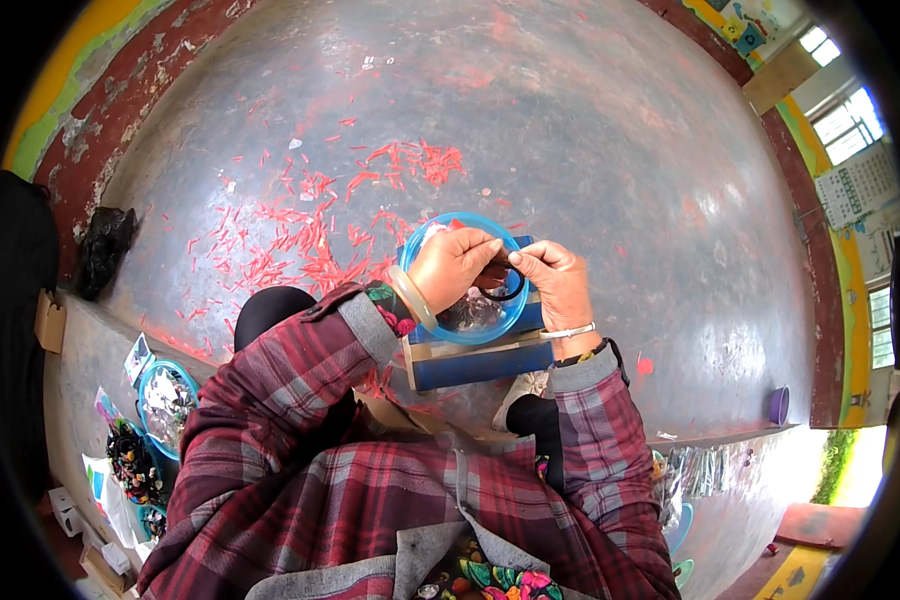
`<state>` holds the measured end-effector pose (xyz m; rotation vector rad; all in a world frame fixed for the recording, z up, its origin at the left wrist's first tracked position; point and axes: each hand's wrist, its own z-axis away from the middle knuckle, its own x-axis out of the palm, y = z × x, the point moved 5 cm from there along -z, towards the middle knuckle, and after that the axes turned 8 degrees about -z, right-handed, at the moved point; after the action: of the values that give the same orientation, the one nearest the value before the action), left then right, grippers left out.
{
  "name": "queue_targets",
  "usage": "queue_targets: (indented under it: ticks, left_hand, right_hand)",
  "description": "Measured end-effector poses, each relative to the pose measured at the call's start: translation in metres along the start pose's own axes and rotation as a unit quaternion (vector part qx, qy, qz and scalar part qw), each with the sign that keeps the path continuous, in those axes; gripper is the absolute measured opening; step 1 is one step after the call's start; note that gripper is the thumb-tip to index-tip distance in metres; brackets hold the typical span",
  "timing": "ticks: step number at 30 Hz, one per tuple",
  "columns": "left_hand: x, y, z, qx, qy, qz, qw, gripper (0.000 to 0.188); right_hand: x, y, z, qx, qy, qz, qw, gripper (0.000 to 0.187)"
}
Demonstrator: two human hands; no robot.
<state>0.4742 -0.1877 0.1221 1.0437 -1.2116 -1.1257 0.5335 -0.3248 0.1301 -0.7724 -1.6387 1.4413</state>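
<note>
My left hand (448,268) and my right hand (560,290) meet in front of me, fingertips pinched close together. Between them is a thin black loop (516,291), which looks like a hair tie; both hands grip it. Directly below is a round light-blue plastic basin (460,337) holding small dark and shiny pieces, too small to make out, and something whitish near its far rim. The basin rests on a blue wooden stool (480,368). My hands hide part of the basin and its contents.
Red scraps (310,235) litter the grey floor ahead and to the left. At lower left stand another blue basin (168,400) with shiny pieces and a container of colourful loops (133,465). A black bag (105,250) lies by the left wall; a purple bucket (778,405) stands far right.
</note>
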Motion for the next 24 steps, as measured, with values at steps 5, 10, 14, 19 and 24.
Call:
queue_targets:
  ticks: [5, 10, 14, 19, 24]
  left_hand:
    - [0.002, 0.01, 0.002, 0.004, 0.0, 0.04, 0.999, 0.023]
    - [-0.001, 0.009, 0.002, -0.009, -0.031, 0.078, 0.996, 0.024]
    - [-0.001, 0.011, 0.003, -0.042, -0.04, 0.078, 0.995, 0.022]
    - [0.002, 0.006, 0.002, -0.053, -0.034, 0.018, 0.998, 0.017]
    - [0.001, 0.007, 0.003, -0.073, -0.032, 0.06, 0.995, 0.017]
  right_hand:
    - [-0.002, -0.009, 0.002, -0.03, 0.007, 0.005, 1.0, 0.012]
    - [-0.002, -0.013, 0.003, -0.026, 0.005, 0.022, 0.999, 0.014]
    - [-0.009, -0.009, 0.003, 0.002, 0.024, -0.024, 0.999, 0.015]
    - [0.004, -0.017, 0.006, -0.03, 0.011, 0.041, 0.999, 0.015]
    - [0.003, -0.02, 0.008, -0.058, 0.014, 0.073, 0.996, 0.016]
